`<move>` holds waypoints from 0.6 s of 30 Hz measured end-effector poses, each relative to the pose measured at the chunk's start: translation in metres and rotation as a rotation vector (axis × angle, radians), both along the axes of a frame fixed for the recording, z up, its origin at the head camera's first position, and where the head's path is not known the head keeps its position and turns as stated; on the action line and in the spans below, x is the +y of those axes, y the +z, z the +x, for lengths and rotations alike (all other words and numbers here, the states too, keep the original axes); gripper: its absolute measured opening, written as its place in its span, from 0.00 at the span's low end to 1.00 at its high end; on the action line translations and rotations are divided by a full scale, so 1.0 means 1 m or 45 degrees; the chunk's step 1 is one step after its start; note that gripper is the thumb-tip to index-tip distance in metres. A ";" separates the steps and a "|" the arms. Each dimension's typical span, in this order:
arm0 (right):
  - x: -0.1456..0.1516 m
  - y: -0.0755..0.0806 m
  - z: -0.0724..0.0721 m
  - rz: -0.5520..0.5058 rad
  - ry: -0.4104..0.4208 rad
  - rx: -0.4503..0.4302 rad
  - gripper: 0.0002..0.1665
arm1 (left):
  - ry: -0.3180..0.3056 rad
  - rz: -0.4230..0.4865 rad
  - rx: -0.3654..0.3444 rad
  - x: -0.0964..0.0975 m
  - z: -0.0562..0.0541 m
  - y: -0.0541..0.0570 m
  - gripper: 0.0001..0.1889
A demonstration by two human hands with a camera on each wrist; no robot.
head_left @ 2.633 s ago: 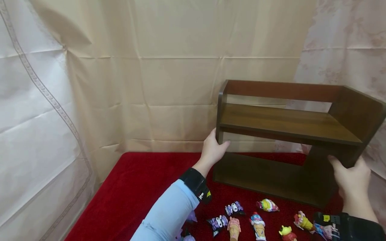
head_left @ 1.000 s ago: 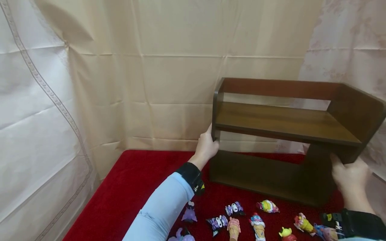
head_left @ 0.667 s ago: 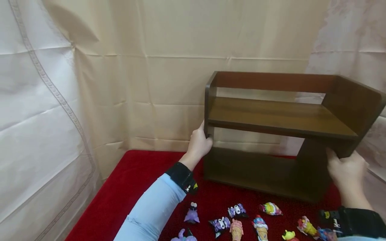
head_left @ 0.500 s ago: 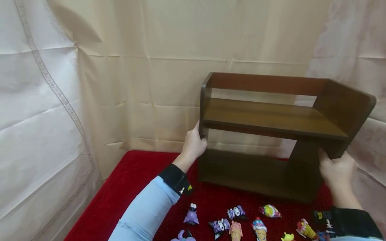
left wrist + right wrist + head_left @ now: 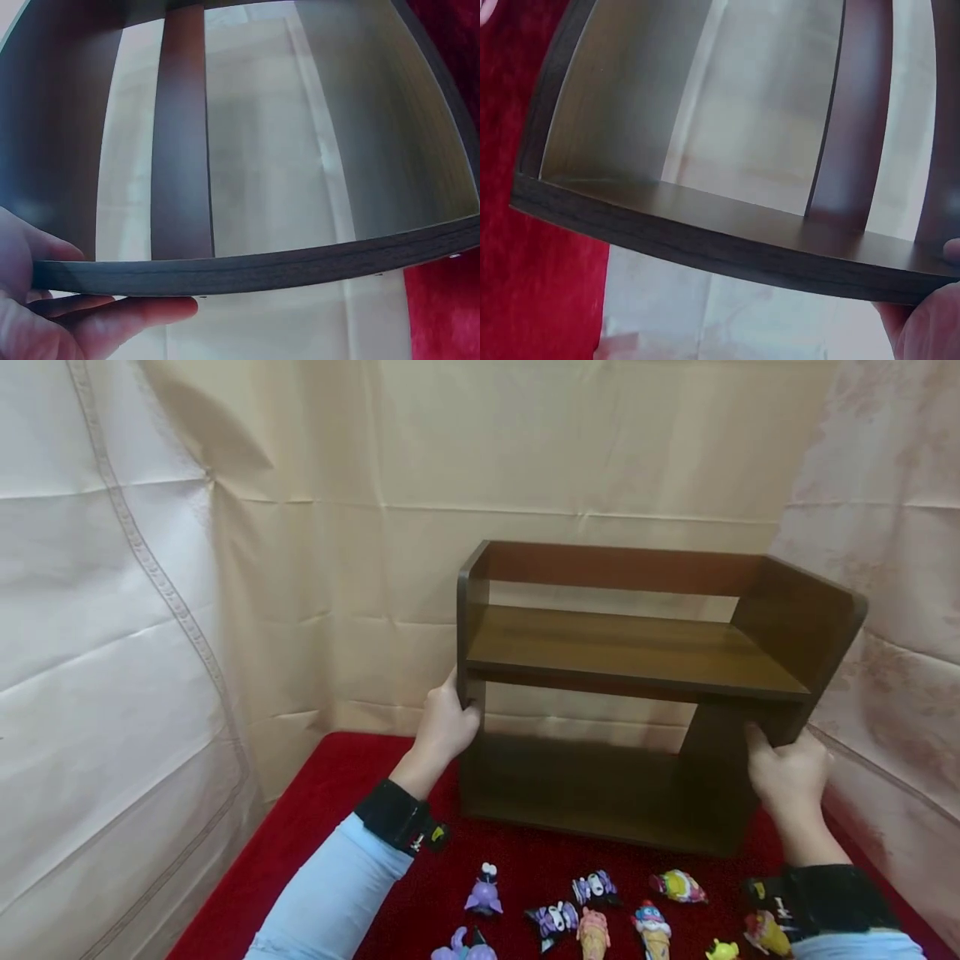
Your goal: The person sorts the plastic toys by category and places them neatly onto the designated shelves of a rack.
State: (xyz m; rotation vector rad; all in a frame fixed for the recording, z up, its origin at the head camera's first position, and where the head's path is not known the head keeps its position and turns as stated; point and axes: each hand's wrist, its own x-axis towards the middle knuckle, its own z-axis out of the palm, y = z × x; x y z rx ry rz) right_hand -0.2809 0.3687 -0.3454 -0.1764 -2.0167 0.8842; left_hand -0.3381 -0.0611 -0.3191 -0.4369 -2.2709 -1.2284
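Note:
Between my two hands is a dark brown wooden shelf [image 5: 637, 647] with two levels and an open back, upright over the red cloth. My left hand [image 5: 444, 725] grips its left side panel [image 5: 300, 268] just below the middle board, thumb inside and fingers outside. On the opposite side panel [image 5: 705, 244], my right hand [image 5: 789, 772] grips at about the same height, with its thumb on the inner face. Both levels of the shelf hold nothing. In the wrist views only parts of each hand show at the panel edges.
Several small toy figures lie on the red cloth [image 5: 300, 843] in front of the shelf: purple figures [image 5: 553, 918], ice-cream cone figures [image 5: 652, 931] and a yellow-and-pink one [image 5: 678, 887]. A beige curtain [image 5: 405, 568] hangs behind, with pale curtains at both sides.
The shelf has moved left in the head view, with both hands keeping their grip on its sides. The head view has shifted slightly too, and the toy figures stay on the cloth.

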 end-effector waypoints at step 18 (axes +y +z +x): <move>-0.039 0.004 -0.014 0.039 0.076 0.053 0.17 | 0.106 0.011 -0.075 -0.044 0.016 -0.002 0.13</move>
